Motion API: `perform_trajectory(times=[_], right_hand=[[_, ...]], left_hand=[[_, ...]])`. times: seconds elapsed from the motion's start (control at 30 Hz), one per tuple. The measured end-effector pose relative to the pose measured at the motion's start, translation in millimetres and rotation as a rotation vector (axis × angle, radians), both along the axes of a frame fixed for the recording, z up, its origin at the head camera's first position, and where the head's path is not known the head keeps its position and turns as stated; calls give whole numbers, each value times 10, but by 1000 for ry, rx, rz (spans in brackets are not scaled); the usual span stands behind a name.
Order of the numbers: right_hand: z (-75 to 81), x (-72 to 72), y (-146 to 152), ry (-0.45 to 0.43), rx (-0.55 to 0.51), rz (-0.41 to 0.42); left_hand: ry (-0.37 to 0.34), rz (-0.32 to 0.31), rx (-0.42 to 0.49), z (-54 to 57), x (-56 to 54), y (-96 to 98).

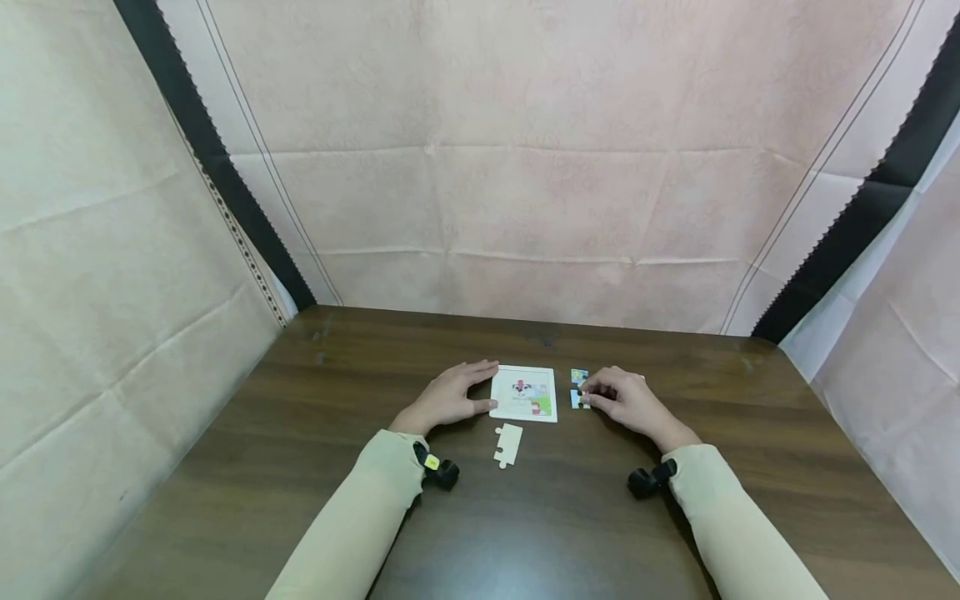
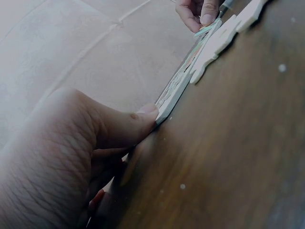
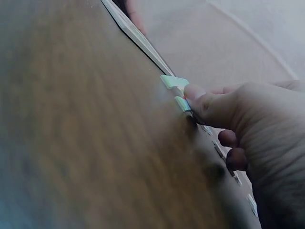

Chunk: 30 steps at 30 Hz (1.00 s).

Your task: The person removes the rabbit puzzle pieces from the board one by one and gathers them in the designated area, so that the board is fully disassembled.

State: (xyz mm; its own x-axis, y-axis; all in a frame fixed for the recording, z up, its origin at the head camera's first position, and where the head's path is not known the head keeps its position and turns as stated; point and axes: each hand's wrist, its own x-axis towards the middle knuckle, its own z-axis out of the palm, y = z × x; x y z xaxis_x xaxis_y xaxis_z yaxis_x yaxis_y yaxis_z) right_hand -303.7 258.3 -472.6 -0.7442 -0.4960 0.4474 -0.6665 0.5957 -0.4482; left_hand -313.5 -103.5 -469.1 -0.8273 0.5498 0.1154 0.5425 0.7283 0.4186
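A white-framed jigsaw puzzle board (image 1: 525, 417) lies on the table, a cartoon animal and coloured patches showing inside it. My left hand (image 1: 448, 400) rests at its left side, fingers stretched to the far corner and thumb against the edge near the close corner. Just right of the board, my right hand (image 1: 628, 400) pinches a small jigsaw piece (image 3: 174, 82) between thumb and fingers; the fingertips hide part of it. Beyond that piece, another blue and yellow jigsaw piece (image 1: 579, 376) lies on the table.
A blank white jigsaw piece (image 1: 508, 444) lies in front of the board, nearer me. More pieces (image 3: 237, 180) are partly hidden behind my right hand in the right wrist view. Pale fabric walls (image 1: 525, 208) stand around the brown wooden table (image 1: 525, 517).
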Motion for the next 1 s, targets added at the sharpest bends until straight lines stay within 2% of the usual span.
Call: perform_trajectory(times=[0.67, 1.0], right_hand=[[-27, -39, 15, 6, -6, 34], [-25, -30, -2, 10, -24, 21]], left_hand=[[10, 5, -9, -16, -14, 7], [10, 4, -8, -33, -28, 7]])
